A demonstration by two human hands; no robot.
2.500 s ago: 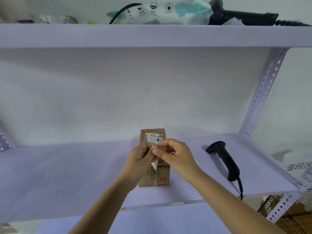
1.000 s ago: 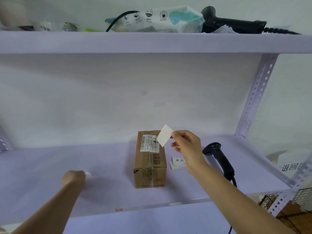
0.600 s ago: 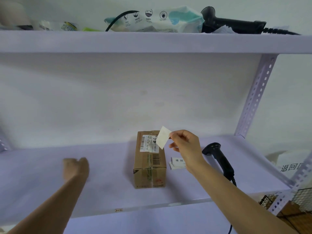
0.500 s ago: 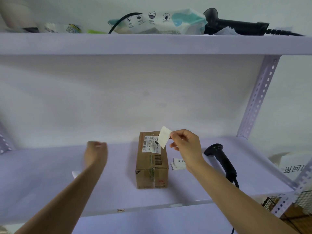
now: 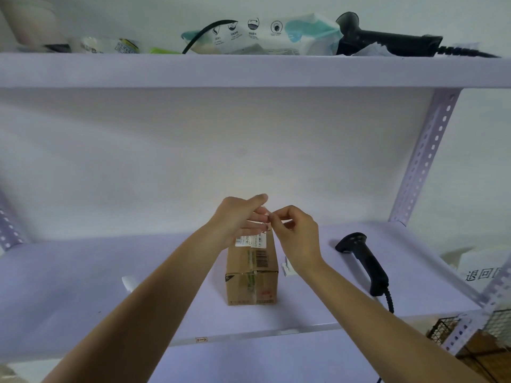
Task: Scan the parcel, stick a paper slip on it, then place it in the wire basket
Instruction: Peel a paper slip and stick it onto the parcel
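The parcel point(image 5: 252, 272), a small brown cardboard box with a white barcode label on top, lies on the lilac shelf point(image 5: 83, 299). Both hands hover just above its far end. My right hand point(image 5: 298, 234) pinches the small white paper slip point(image 5: 266, 214), which shows only as a sliver at my fingertips. The fingertips of my left hand point(image 5: 240, 220) meet the slip from the left, with the thumb raised and the fingers loosely apart. A corner of the wire basket point(image 5: 445, 327) shows at the lower right, below the shelf.
A black handheld scanner point(image 5: 365, 262) with a coiled cable lies right of the parcel. Spare slips point(image 5: 286, 268) sit beside the box, and a white scrap point(image 5: 128, 281) lies to the left. The upper shelf holds a wipes pack point(image 5: 276, 34) and another scanner point(image 5: 387, 42).
My left hand has swung in from the left side of the shelf and up to the slip. My right hand has stayed above the parcel with the slip.
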